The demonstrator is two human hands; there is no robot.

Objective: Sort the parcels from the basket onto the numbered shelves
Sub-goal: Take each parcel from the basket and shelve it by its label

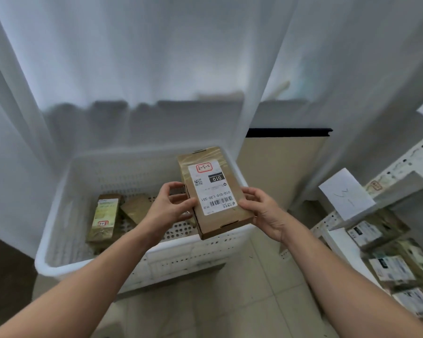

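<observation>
Parcel [211,191] above white basket [59,215], tiled floor [254,303]

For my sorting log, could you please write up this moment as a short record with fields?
held parcel: cardboard box, white label facing up
left hand: grips the box's left side
right hand: grips its near right corner
basket: white, perforated, below the box
in basket: green-labelled parcel, brown parcel
shelves: on the right, labelled parcels on them

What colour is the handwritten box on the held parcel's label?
Red, on the brown cardboard parcel's white label; head view shows it best.
</observation>
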